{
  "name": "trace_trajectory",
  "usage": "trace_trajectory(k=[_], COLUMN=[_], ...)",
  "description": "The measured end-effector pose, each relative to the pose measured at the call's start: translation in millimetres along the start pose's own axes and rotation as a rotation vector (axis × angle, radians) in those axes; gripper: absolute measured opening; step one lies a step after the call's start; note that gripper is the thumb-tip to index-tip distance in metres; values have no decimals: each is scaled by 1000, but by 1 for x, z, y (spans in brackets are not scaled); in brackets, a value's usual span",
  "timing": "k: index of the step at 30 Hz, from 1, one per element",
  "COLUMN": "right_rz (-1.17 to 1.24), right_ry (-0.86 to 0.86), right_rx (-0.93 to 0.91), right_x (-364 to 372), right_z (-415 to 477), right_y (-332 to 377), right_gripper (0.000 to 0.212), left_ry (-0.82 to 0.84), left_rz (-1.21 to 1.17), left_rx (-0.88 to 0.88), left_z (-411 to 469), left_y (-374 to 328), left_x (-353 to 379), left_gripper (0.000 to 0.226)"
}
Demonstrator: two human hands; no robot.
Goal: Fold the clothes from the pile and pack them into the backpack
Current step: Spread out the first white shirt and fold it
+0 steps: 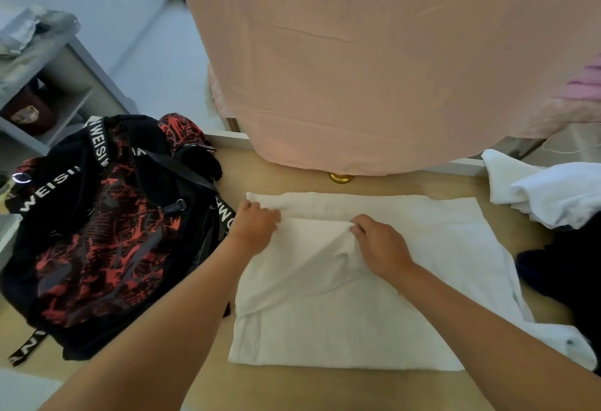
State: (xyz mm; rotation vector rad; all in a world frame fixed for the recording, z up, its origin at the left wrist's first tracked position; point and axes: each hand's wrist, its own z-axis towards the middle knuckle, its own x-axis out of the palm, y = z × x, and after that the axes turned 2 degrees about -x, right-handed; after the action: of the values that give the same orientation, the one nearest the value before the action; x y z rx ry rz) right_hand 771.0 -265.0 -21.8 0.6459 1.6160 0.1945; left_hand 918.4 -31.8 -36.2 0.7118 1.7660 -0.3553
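While the left hand (257, 227) pinches the left end of a raised fold, fingers curled over the cloth, the right hand (382, 244) pinches the same fold further right, fingertips bunched on the crease. Between them the fold's edge runs left to right, so both hands sit on one line across the garment (341, 313). This white garment lies flat on the table (292, 388), under and around the hands. Its far band stretches well past the right hand, and its near part reaches toward the person. It looks partly folded, and the flap in hand seems to be the piece now being placed. The next move likely turns on that edge lying parallel to the far hem: the hands would have to travel together, away from the body or back, to keep the fold square. Further out, the backpack (107, 231) lies just left of the garment, nearer the left hand. The pile (546, 196) lies to the right, nearer the right hand.
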Motion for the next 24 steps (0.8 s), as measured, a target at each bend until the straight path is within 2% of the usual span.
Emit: trace_trajectory(k=[4,6,8,10,12,14,16,19,22,24], right_rz=[-80,-191,-235,-254,-265,-243,-201,-128,86,169], right_ry=[-23,53,40,-42,-66,-63,-118,-179,-103,19], right_rx=[-34,22,81,79,89,138,194,236,363,373], right_x=[-9,-7,-4,0,3,6,4,-9,-33,-47], right_z=[4,-2,-14,-25,-36,-45,-48,-45,-30,-21], right_y=[-22,-36,-47,-52,-52,-52,-54,-52,-46,-46], right_gripper=[33,44,45,38,33,23,19,22,23,24], left_ry=[-278,-372,-436,-415,-312,-179,-172,-204,-207,-163], left_rz=[-165,-200,-276,-374,-387,-374,-416,-446,-502,-497], left_rx=[-213,-180,-14,184,314,297,218,221,172,193], left_z=[1,-11,-25,-41,-56,-68,-72,-72,-74,-77], left_y=[-4,-21,-47,-75,-96,-108,-112,-110,-102,-95], left_x=[1,6,11,16,24,35,44,50,40,33], left_gripper=[34,54,58,40,23,34,34,36,24,27])
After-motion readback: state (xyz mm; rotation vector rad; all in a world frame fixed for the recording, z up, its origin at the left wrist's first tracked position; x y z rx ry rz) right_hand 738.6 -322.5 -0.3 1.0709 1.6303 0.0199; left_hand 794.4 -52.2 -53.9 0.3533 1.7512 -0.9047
